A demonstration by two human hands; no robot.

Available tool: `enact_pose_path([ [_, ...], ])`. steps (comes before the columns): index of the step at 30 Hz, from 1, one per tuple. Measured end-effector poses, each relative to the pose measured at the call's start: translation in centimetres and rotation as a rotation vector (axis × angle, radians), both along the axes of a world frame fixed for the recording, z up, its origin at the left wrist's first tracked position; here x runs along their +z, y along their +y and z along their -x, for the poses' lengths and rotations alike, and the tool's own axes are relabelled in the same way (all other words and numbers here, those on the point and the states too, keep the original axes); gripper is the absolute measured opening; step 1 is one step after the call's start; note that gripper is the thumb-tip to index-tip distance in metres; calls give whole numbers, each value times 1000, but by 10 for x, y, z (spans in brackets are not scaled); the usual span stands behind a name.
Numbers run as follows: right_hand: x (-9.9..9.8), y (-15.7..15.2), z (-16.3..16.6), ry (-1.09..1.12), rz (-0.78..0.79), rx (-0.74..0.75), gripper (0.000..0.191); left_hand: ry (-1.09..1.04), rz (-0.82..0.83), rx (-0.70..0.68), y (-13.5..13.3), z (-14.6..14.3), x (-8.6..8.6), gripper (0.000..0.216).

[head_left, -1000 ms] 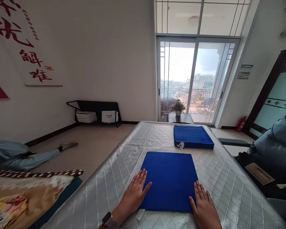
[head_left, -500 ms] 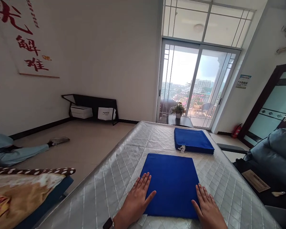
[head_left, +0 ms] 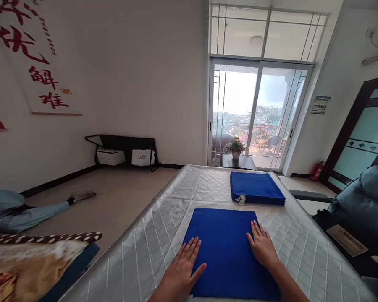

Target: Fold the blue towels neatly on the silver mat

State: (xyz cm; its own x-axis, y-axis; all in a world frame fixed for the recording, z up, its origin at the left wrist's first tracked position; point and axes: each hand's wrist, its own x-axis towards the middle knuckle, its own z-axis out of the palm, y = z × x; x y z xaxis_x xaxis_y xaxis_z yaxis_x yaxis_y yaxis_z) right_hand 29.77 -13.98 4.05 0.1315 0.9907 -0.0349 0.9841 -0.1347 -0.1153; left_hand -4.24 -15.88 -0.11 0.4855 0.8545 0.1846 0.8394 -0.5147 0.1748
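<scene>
A flat blue square of folded fabric [head_left: 225, 256] lies on a silvery quilted mattress [head_left: 145, 247] in front of me. My left hand [head_left: 185, 264] rests flat over its left edge, fingers stretched and thumb out on the blue surface. On the opposite side, my right hand [head_left: 262, 243] lies flat along the upper right edge, its fingers extended. Neither hand grips anything. Beyond the square sits a stack of similar blue folded pieces [head_left: 256, 186], with small white tags at its near left corner.
A potted plant [head_left: 236, 147] stands on a small dark table [head_left: 239, 162] by the sliding glass door. To the right is a dark armchair [head_left: 365, 201]. On the left are a blanket-covered bed [head_left: 44, 260] and a person's outstretched leg [head_left: 47, 214].
My right hand has moved up along the right side of the blue square, away from me. My left hand stays at the left edge. The camera view has tilted slightly upward.
</scene>
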Motion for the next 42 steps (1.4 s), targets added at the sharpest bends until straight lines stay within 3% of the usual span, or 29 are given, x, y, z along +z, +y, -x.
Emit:
enact_pose_path([
  [4, -11, 1, -8, 42, -10, 16, 70, 17, -7, 2, 1, -1, 1, 68],
  [14, -11, 3, -11, 103, -39, -13, 70, 88, 100, 19, 6, 0, 6, 69],
  [17, -11, 2, -11, 111, -34, -6, 69, 124, 122, 37, 11, -13, 11, 71],
  [20, -10, 0, -11, 126, -46, -8, 69, 105, 104, -59, 16, -52, 24, 71],
  [25, -11, -1, -13, 99, -58, 24, 67, 38, 59, -309, 32, -156, 46, 67],
  [28, -14, -2, -14, 60, -59, 63, 63, -16, 32, -298, 47, -203, 45, 67],
  [30, -15, -1, -15, 37, -54, 54, 62, -45, 28, -260, 55, -218, 37, 68],
  [35, -16, 2, -14, 38, -44, 23, 64, -37, 8, -190, 67, -203, 21, 70],
  [42, -18, 4, -14, 55, -58, 6, 66, 40, -3, 8, 93, -120, 14, 76],
])
